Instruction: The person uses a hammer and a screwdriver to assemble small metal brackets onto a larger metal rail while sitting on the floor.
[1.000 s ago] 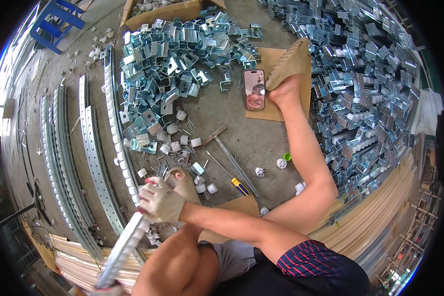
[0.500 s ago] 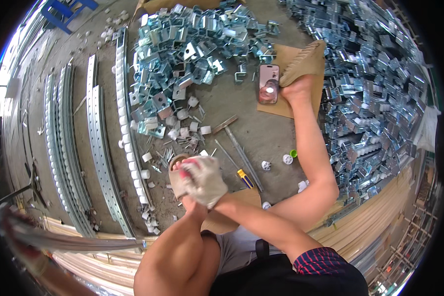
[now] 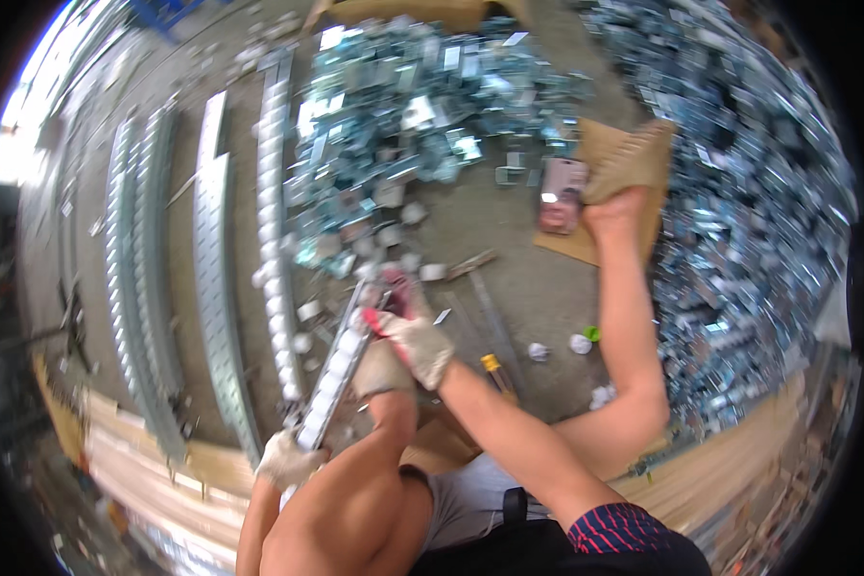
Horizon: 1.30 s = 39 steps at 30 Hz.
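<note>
A metal roller track [image 3: 328,386] filled with white rollers slants over my left shin. Around its near end, beside my left knee, my gloved left hand [image 3: 290,461] is closed. My gloved right hand [image 3: 415,344], with red on the finger side, is at the track's far end, thumb and fingers closed on its edge; motion blur softens the fingertips. A screwdriver with a yellow handle [image 3: 497,372] and a hammer [image 3: 490,307] lie on the floor to the right of that hand.
Metal brackets form a heap [image 3: 422,106] ahead and a larger pile [image 3: 749,250] at right. More roller tracks [image 3: 274,221] and perforated rails [image 3: 216,269] lie at left. A phone [image 3: 562,195] rests on cardboard [image 3: 571,245] by my right foot. Loose white rollers [image 3: 432,273] lie about.
My left hand has come in from the far lower left with the track, which now lies across my left leg. My right hand has shifted onto its far end. The whole view has swung.
</note>
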### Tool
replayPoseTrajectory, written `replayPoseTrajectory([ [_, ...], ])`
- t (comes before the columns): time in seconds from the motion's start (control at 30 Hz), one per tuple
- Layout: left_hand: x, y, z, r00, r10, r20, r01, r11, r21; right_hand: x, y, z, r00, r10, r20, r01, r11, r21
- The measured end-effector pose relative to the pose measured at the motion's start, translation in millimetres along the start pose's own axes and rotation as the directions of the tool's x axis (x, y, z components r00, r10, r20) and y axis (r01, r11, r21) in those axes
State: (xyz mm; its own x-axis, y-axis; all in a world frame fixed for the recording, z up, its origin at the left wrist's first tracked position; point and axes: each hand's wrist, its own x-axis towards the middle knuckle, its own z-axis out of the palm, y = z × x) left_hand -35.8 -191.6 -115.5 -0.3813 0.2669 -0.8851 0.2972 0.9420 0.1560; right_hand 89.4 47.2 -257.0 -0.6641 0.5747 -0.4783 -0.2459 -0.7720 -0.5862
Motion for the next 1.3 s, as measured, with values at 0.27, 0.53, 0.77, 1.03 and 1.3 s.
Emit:
replayPoseTrajectory([
  [0.27,18.8,-60.2,33.2,0.999,0.036,-0.014,-0.036,0.999,-0.018,-14.5,6.8,-1.2,0.983,-0.002,0.182,0.041,0.977,-0.209],
  [0.53,40.4,29.0,6.6,0.944,0.314,0.103,-0.308,0.949,-0.071,-25.5,6.5,-33.7,0.995,0.061,0.079,-0.044,0.979,-0.199],
  [0.77,127.0,106.8,24.9,0.894,0.418,-0.162,-0.448,0.837,-0.313,-30.6,-11.1,-21.7,0.997,0.064,0.047,-0.033,0.875,-0.482],
  [1.03,119.2,126.6,21.6,0.907,0.39,0.158,-0.107,0.577,-0.81,-118.3,-68.4,-84.6,0.98,-0.098,-0.175,-0.201,-0.444,-0.873],
  [1.3,129.9,134.0,8.6,0.885,0.402,0.235,-0.08,0.629,-0.774,-116.5,-36.6,-114.1,0.982,-0.096,-0.164,-0.189,-0.551,-0.813],
])
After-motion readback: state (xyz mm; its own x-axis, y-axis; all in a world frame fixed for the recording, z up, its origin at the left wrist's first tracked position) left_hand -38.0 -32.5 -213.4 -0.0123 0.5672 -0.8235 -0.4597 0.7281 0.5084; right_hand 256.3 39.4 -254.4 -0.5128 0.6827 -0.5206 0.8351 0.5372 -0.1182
